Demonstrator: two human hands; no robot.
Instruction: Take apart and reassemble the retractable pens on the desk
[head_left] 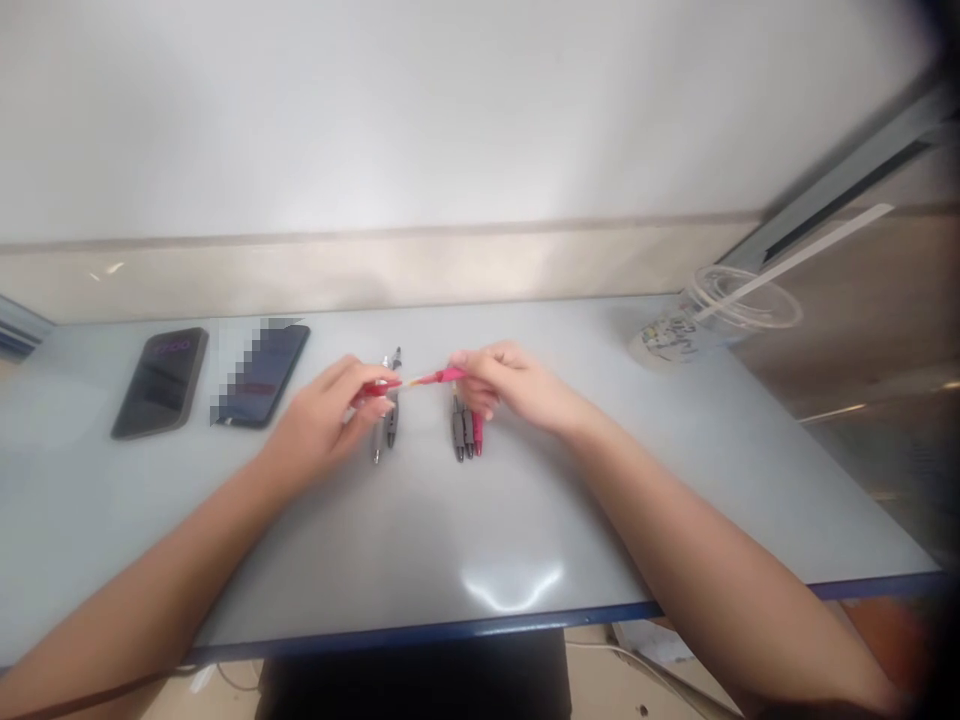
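Above the middle of the table, both my hands hold parts of a red pen that is in two pieces. My left hand (pixel 337 405) pinches the red barrel piece (pixel 388 386) between thumb and fingers. The pink-red other piece (pixel 448 375) is gripped in the fingertips of my right hand (pixel 499 378). A thin yellowish refill (pixel 411 382) spans the gap between them. Below my left hand lie a silver-grey pen (pixel 377 445) and a dark pen (pixel 392 428). Two grey-black pens (pixel 463 440) and a pink pen (pixel 478 437) lie side by side under my right hand, partly hidden by it.
Two phones, a thick dark one (pixel 161 380) and a slimmer one (pixel 274 375), lie at the left. A clear plastic cup (pixel 675 330) with a straw (pixel 810 255) stands at the back right. The table's blue front edge (pixel 450 630) is near my body; a wall rises behind.
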